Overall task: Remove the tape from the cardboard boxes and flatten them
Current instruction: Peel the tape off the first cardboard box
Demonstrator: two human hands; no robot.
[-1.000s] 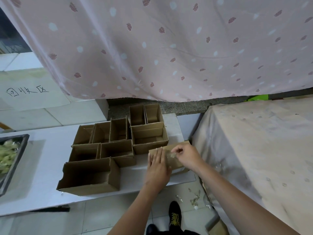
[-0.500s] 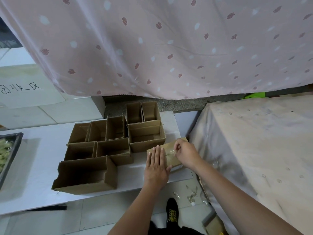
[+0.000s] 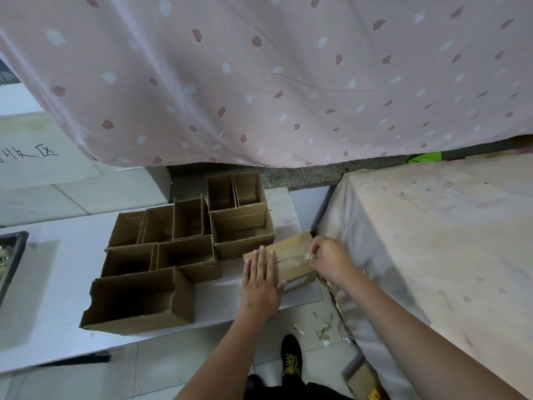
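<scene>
On the white counter [image 3: 57, 287], a cluster of opened cardboard boxes [image 3: 184, 243] is standing with their mouths up, and just beside them, at the counter's right-hand end, the sealed box [image 3: 291, 267] you are working on is lying directly ahead of both your hands. Its long axis is running from lower left to upper right, away from you and toward the cloth-covered bed [image 3: 432, 241]. Your left hand [image 3: 261, 281] is lying flat, fingers straight, pressing the nearer left part of the lid. Your right hand [image 3: 328, 259] is sitting at the box's right end, closer to the seam's finish, thumb and fingertips pinching the lifted clear tape [image 3: 300, 258]. The strip is lying along that long axis, so the pull looks set to go rightward, away from the bracing hand.
</scene>
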